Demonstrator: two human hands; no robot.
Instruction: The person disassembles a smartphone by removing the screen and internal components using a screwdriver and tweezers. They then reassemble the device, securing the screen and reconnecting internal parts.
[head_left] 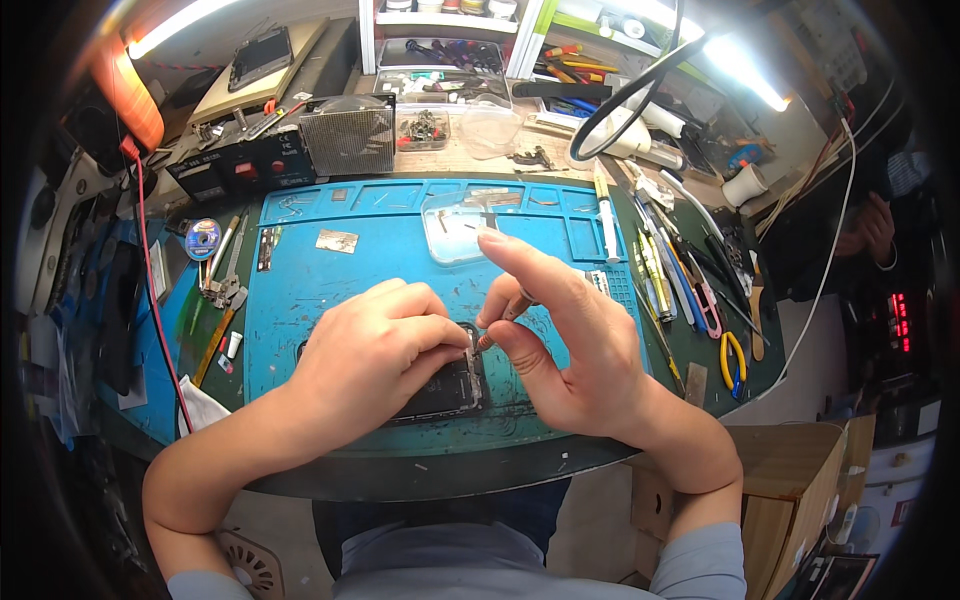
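Observation:
A black opened phone (440, 390) lies on the blue work mat (300, 290), with small metal parts along its right end. My left hand (375, 350) comes over it from the left, fingers pinched together at its upper right corner. Whatever sits between those fingertips is too small to make out. Opposite, my right hand (585, 350) holds a slim reddish-brown tool (516, 306) between thumb and fingers, its ribbed end close to the same corner. The index finger of this hand is raised. Part of the phone is hidden beneath my left hand.
Behind the hands stands a clear plastic tray (455, 235). Yellow-handled pliers (735, 365), tweezers and pens crowd the right side. At the left are a solder spool (203, 239) and a red cable (155, 310). A black boxy device (245, 165) stands at the back left.

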